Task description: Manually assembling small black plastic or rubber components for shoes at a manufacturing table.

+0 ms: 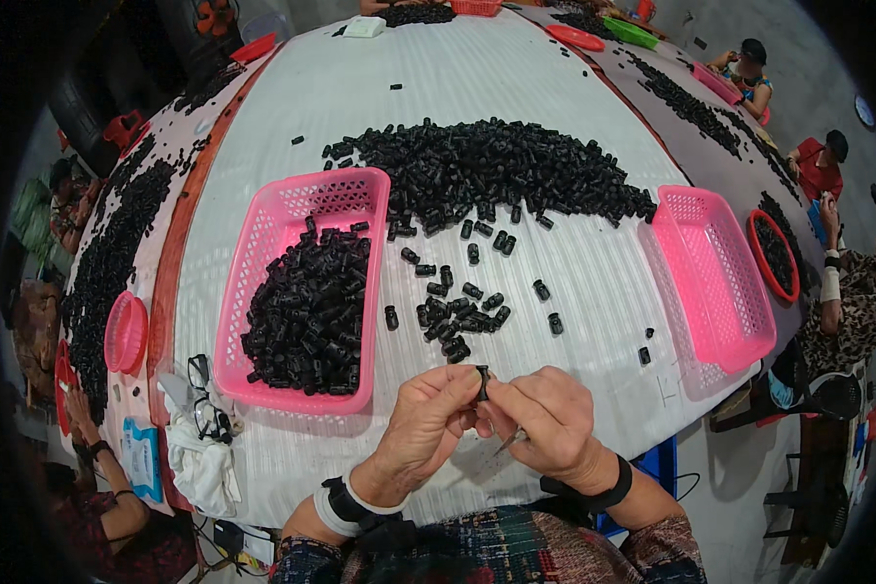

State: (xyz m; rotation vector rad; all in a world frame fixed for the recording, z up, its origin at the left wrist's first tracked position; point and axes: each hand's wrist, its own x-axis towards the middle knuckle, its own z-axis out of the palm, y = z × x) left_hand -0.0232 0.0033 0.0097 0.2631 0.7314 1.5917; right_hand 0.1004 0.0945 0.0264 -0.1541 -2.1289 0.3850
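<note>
Near the table's front edge, my left hand (423, 414) pinches a small black plastic piece (483, 383) between thumb and fingers. My right hand (553, 419) meets it there, its fingertips against the same piece. Under the right fingers a small pointed metal tool (511, 441) sticks out; its full shape is hidden in that hand. Just beyond my hands lies a loose cluster of similar barrel-shaped black pieces (457, 316). A large pile of them (496, 170) spreads farther back. To the left, a pink basket (226, 341) holds many more.
A second pink basket (715, 282) stands on the right, with no pieces visible in it. Eyeglasses (204, 399) and a white cloth (204, 462) lie at the left edge, beside a blue packet (142, 457). Other people sit along side tables bearing black pieces.
</note>
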